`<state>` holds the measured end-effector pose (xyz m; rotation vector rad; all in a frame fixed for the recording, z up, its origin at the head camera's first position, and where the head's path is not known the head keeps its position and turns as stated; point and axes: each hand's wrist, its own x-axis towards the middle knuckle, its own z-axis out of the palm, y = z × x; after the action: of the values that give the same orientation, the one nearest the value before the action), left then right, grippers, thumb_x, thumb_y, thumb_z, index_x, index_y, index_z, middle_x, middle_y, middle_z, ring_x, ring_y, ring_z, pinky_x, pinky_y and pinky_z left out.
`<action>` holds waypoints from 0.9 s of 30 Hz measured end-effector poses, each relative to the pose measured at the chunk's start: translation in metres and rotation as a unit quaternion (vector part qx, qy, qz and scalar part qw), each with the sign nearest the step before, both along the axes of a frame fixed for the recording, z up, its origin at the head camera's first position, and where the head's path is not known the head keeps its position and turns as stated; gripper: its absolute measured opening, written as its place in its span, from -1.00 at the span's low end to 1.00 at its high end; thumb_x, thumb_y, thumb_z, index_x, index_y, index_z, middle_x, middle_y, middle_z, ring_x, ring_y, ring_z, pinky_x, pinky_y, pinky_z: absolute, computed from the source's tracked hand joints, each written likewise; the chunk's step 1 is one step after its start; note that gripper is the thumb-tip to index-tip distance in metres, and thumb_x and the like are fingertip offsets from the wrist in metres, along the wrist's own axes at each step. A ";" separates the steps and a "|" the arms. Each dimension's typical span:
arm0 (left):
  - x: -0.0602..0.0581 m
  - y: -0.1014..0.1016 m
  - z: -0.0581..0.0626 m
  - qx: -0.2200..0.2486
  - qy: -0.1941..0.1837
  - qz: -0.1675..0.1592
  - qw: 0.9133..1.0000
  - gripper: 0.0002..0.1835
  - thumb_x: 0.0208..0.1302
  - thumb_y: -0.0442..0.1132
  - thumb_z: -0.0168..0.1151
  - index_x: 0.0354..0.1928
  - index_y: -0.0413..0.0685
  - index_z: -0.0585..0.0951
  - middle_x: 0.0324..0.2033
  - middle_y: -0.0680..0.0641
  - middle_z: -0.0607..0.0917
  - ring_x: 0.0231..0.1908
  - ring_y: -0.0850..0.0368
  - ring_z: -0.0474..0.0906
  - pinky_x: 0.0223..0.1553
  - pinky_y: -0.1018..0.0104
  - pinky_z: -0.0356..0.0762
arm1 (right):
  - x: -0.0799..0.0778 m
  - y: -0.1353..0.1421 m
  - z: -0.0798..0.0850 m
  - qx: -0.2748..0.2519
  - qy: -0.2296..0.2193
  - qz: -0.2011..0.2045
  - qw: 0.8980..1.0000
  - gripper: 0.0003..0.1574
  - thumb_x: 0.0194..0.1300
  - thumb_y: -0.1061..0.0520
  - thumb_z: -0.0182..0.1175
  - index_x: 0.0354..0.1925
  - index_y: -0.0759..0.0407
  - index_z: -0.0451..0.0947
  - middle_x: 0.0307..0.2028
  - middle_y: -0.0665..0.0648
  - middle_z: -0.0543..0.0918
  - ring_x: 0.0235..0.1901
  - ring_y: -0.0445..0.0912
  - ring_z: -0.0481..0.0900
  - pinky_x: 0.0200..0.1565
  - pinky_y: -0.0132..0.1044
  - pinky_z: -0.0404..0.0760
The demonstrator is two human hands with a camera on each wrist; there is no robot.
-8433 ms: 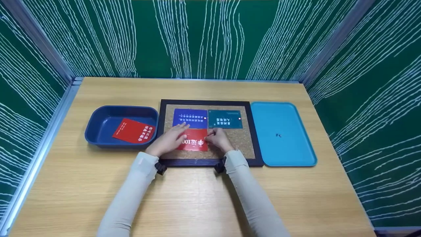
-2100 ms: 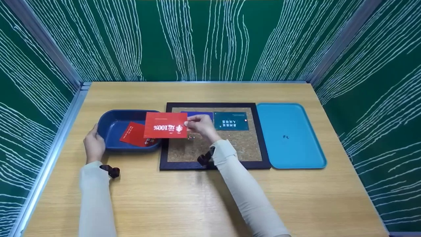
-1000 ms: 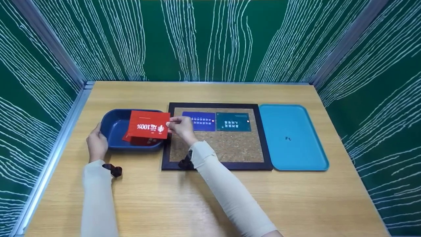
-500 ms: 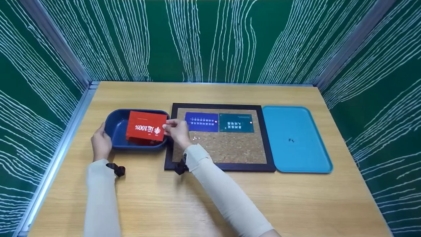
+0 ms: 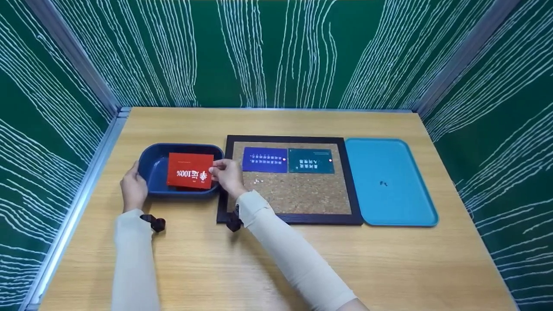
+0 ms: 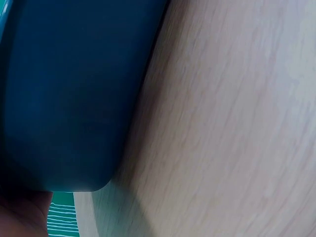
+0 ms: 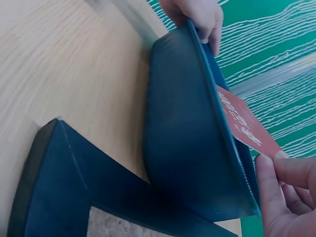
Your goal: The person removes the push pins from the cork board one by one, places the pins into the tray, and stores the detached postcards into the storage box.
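In the head view, my right hand [image 5: 229, 176] pinches the right edge of a red card [image 5: 190, 170] with white lettering. The card lies over the inside of a dark blue plastic basin [image 5: 151, 190], covering another red card that was there. At the basin's left end, my left hand [image 5: 133, 186] grips the rim. The right wrist view shows thumb and fingers on the red card [image 7: 245, 121], partly below the basin rim, and the left hand [image 7: 200, 17] hooked over the far end. Basin wall [image 6: 74, 94] fills much of the left wrist view.
Right of the basin is a dark-framed cork board [image 5: 298, 194] bearing a purple card [image 5: 265, 160] and a green card [image 5: 310, 161], each with a small pin at its right. Small bits lie on the cork. A light blue tray [image 5: 402, 164] holds a few tiny dark items.
The red card was on the cork board under both hands. My right hand has carried it left and lowered it into the basin, while my left hand moved onto the basin's rim.
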<state>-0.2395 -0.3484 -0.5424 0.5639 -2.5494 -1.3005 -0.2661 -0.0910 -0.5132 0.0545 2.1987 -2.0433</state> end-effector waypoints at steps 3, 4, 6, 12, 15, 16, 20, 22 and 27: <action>0.000 0.001 -0.001 0.000 0.008 0.000 1.000 -0.49 0.45 -0.44 -0.32 0.42 -0.23 0.21 0.38 -0.27 0.25 0.39 -0.19 0.16 0.42 0.01 0.17 | 0.002 -0.001 -0.001 0.009 0.009 0.007 1.000 -0.80 0.14 0.43 0.28 -0.21 0.49 0.62 -0.34 0.34 0.72 -0.48 -0.08 0.71 -0.37 -0.33 0.74; 0.000 0.001 -0.001 -0.004 0.013 0.000 1.000 -0.49 0.45 -0.44 -0.32 0.41 -0.24 0.23 0.38 -0.28 0.26 0.38 -0.20 0.18 0.41 0.00 0.19 | 0.003 -0.002 -0.002 0.013 0.014 0.008 1.000 -0.81 0.14 0.43 0.28 -0.21 0.50 0.63 -0.34 0.35 0.72 -0.47 -0.06 0.72 -0.37 -0.30 0.74; 0.000 0.001 -0.003 -0.013 0.024 0.001 1.000 -0.50 0.44 -0.45 -0.30 0.39 -0.27 0.26 0.35 -0.30 0.29 0.36 -0.22 0.21 0.39 -0.01 0.22 | 0.004 -0.002 -0.003 0.022 0.023 0.011 0.999 -0.81 0.13 0.44 0.28 -0.22 0.50 0.63 -0.35 0.35 0.73 -0.46 -0.01 0.74 -0.35 -0.26 0.75; -0.001 0.001 -0.007 -0.022 0.036 0.006 0.999 -0.50 0.42 -0.48 -0.27 0.37 -0.29 0.30 0.32 -0.35 0.34 0.34 -0.26 0.25 0.37 -0.04 0.25 | 0.003 -0.004 -0.007 0.039 0.032 0.025 0.998 -0.81 0.16 0.45 0.25 -0.21 0.50 0.63 -0.33 0.35 0.73 -0.42 0.02 0.75 -0.32 -0.24 0.75; -0.001 0.001 -0.006 -0.016 0.031 0.004 0.999 -0.50 0.43 -0.47 -0.28 0.38 -0.28 0.28 0.33 -0.33 0.32 0.35 -0.24 0.23 0.39 -0.02 0.22 | 0.002 -0.004 -0.008 0.055 0.029 0.036 0.997 -0.81 0.18 0.44 0.23 -0.19 0.49 0.63 -0.32 0.33 0.74 -0.37 0.04 0.75 -0.29 -0.25 0.75; -0.001 0.001 -0.005 -0.015 0.028 0.004 0.999 -0.50 0.43 -0.46 -0.28 0.39 -0.27 0.27 0.34 -0.32 0.31 0.36 -0.23 0.22 0.40 0.00 0.21 | 0.002 -0.004 -0.008 0.063 0.029 0.040 0.997 -0.81 0.19 0.43 0.22 -0.18 0.48 0.63 -0.32 0.32 0.74 -0.36 0.05 0.75 -0.29 -0.25 0.75; 0.000 0.001 -0.005 -0.007 0.016 0.003 1.000 -0.49 0.45 -0.44 -0.30 0.41 -0.23 0.24 0.37 -0.28 0.28 0.38 -0.18 0.19 0.42 0.03 0.19 | 0.002 -0.004 -0.009 0.096 0.030 0.052 0.994 -0.82 0.22 0.39 0.22 -0.18 0.45 0.63 -0.32 0.28 0.74 -0.38 -0.01 0.75 -0.31 -0.34 0.74; 0.000 0.001 -0.005 -0.005 0.012 0.004 1.000 -0.49 0.45 -0.44 -0.30 0.41 -0.22 0.23 0.37 -0.26 0.28 0.39 -0.17 0.19 0.42 0.04 0.18 | 0.002 -0.004 -0.009 0.110 0.035 0.057 0.992 -0.82 0.23 0.37 0.23 -0.18 0.43 0.63 -0.32 0.26 0.74 -0.40 -0.05 0.74 -0.35 -0.41 0.72; -0.001 -0.001 -0.003 -0.003 0.007 0.005 1.000 -0.49 0.45 -0.44 -0.31 0.42 -0.19 0.22 0.37 -0.26 0.27 0.39 -0.16 0.17 0.43 0.05 0.17 | 0.003 -0.004 -0.007 0.141 0.049 0.062 0.987 -0.83 0.23 0.35 0.23 -0.19 0.41 0.65 -0.32 0.22 0.76 -0.41 -0.09 0.74 -0.43 -0.51 0.66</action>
<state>-0.2401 -0.3491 -0.5458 0.5647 -2.5348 -1.2892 -0.2636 -0.0946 -0.5205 -0.1528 2.4656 -1.6934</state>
